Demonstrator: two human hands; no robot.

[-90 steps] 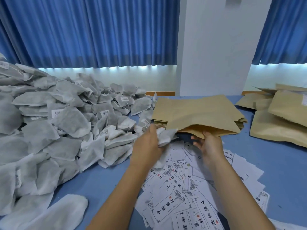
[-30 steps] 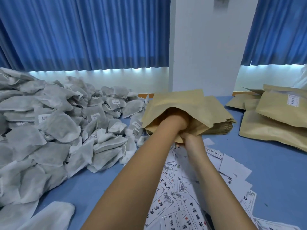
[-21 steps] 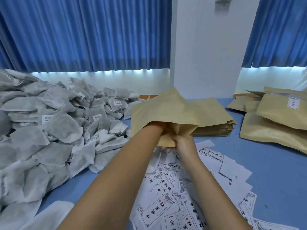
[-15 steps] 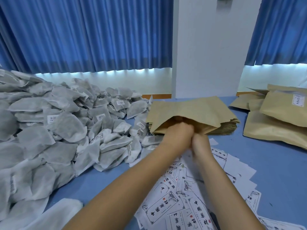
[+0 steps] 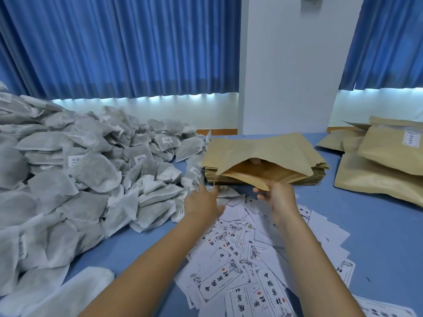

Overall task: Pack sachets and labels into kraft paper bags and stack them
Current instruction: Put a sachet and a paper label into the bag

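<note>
A kraft paper bag [image 5: 263, 148] is being held open on top of the stack of empty bags [image 5: 307, 177], which is lying towards the far edge of the worktop [image 5: 377, 236], about midway along it. The lower lip of the bag's mouth is being pinched between the thumb and fingers of the right hand [image 5: 278, 197] at the near side of the stack. The upper wall is arching above it, so the mouth is gaping towards the person. Something pale is showing deep inside the mouth, but what it is cannot be told.

The left hand [image 5: 202, 203] is being held palm down with its fingers spread and nothing gripped, just beside the near left corner of the stack. It is lying over the spot where the heap of sachets [image 5: 80, 170] is meeting the labels [image 5: 229, 273]. The hand is blurred, so whether it is touching them cannot be told.

The grey sachets are being kept piled along the whole left side of the worktop. The white printed labels are lying scattered at the near edge, under both forearms. At the right edge, filled kraft bags [image 5: 375, 181] are lying stacked, apart from the empty ones, and the top one is carrying a label on its face. Beyond the far edge, blue curtains [image 5: 114, 46] are hanging on either side of a white pillar [image 5: 286, 65].
</note>
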